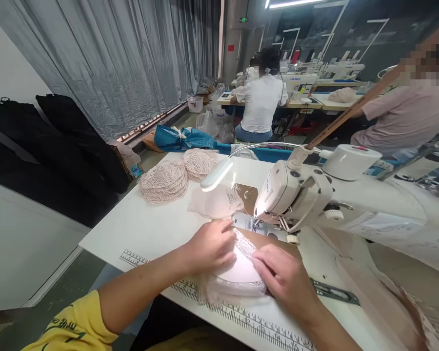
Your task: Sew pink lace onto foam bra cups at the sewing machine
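A pale pink bra cup [237, 270] with lace along its edges lies on the table in front of the sewing machine [278, 195]. My left hand [212, 246] grips its left side with curled fingers, close to the needle area. On the other side, my right hand [280, 270] pinches the lace edge between thumb and fingers. Another padded cup with sheer fabric [219, 202] rests just behind the needle plate [242, 221]. The lamp's light falls on the cup between my hands, and my fingertips partly cover its edges.
Stacked lace pieces [164, 180] sit at the table's back left. A lamp [217, 174] on a bendable arm hangs beside the machine head. Sheer fabric [373, 292] lies at right. Printed rulers [252, 321] run along the front edge. Two people work at other machines beyond.
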The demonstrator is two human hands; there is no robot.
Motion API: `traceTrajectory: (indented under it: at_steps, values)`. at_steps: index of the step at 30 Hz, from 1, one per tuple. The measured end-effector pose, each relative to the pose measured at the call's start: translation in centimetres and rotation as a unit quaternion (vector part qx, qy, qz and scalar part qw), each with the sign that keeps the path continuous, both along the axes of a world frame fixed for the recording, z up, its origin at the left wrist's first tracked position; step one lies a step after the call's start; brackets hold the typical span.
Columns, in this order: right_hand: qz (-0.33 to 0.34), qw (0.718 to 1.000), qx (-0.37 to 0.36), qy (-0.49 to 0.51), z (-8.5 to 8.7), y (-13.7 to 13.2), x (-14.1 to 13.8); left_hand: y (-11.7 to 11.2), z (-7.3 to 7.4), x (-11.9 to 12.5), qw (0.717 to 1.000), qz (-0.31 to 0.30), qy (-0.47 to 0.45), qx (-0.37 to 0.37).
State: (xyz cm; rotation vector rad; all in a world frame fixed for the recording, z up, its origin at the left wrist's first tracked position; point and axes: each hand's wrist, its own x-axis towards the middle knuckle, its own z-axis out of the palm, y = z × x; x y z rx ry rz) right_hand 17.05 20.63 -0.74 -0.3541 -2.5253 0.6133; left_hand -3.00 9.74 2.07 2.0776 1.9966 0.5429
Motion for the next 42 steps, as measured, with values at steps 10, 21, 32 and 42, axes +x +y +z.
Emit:
traceTrajectory:
  at_steps: [10, 21, 32, 42]
  values:
    - [-0.066, 0.996, -0.045, 0.046, -0.2, 0.2, 0.3, -2.1, 2.3, -1.3, 0.960, 0.004, -0.218, -0.177]
    - [-0.132, 0.983, -0.115, 0.061, -0.5, 0.4, 1.0, 3.0, 2.8, -1.3, 0.956, -0.111, -0.154, -0.225]
    - [-0.038, 0.996, 0.033, -0.075, -1.0, 0.0, 0.0, 1.2, 0.9, 2.1, 0.993, -0.114, 0.015, 0.011]
    - [-0.103, 0.971, 0.194, -0.090, -1.4, 0.7, -0.4, 2.6, -1.7, 1.1, 0.989, -0.123, 0.083, 0.016]
